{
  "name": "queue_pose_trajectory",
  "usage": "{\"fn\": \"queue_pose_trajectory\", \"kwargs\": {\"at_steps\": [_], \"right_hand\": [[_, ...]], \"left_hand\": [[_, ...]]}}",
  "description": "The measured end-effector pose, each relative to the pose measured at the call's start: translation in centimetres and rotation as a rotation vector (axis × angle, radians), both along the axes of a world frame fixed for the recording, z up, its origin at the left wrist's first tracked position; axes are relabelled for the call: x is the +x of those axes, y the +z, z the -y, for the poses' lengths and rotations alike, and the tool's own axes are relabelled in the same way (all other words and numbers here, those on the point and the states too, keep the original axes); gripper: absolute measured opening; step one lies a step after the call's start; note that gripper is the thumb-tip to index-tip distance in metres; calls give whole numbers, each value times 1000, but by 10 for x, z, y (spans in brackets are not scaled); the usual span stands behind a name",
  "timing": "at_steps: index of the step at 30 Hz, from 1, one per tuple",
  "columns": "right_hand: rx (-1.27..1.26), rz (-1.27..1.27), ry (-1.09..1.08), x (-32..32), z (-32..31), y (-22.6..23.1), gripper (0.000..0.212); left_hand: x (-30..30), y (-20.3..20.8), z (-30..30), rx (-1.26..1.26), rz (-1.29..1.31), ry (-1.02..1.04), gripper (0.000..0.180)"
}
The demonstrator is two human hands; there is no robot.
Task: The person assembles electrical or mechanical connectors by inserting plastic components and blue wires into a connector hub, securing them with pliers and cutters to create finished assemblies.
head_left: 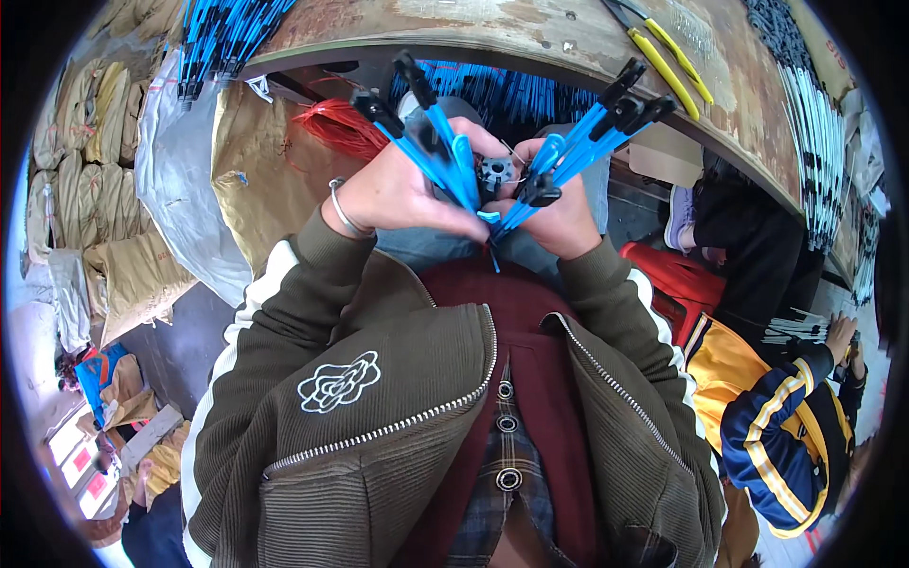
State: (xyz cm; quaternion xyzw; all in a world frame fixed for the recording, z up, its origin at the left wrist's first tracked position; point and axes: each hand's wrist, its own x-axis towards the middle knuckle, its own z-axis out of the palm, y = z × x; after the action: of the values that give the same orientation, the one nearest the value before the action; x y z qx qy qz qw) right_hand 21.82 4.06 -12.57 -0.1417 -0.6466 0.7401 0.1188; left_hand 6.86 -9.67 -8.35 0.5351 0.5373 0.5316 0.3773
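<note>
Over my lap, my left hand (402,189) is closed round several blue rods with black end pieces (431,161), which fan out up and to the left. My right hand (565,220) grips another bunch of blue rods with black end pieces (573,151), splayed up and to the right. Between the two hands sits a small black round hub (496,171) with holes in it, and the fingers of both hands lie close around it. A thin wire shows beside the hub. The fingers partly hide how the rods meet the hub.
Yellow-handled pliers (663,66) lie on the worn wooden table (454,24). Blue rods (222,43) are heaped at its left end, white rods (810,142) at its right. Red strands (346,128) hang by my left hand. A red stool (677,284) and a co-worker (776,426) are to the right.
</note>
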Motion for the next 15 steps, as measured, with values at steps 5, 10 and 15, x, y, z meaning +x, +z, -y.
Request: {"fn": "queue_pose_trajectory", "kwargs": {"at_steps": [5,10,15], "right_hand": [[69,3,83,3,1,2,46],[41,10,12,4,5,1,44],[28,-68,29,12,-1,-1,41]], "left_hand": [[3,2,4,-4,256,-15,37],[13,-9,-4,-25,211,149,27],[16,-3,-9,-29,89,220,26]]}}
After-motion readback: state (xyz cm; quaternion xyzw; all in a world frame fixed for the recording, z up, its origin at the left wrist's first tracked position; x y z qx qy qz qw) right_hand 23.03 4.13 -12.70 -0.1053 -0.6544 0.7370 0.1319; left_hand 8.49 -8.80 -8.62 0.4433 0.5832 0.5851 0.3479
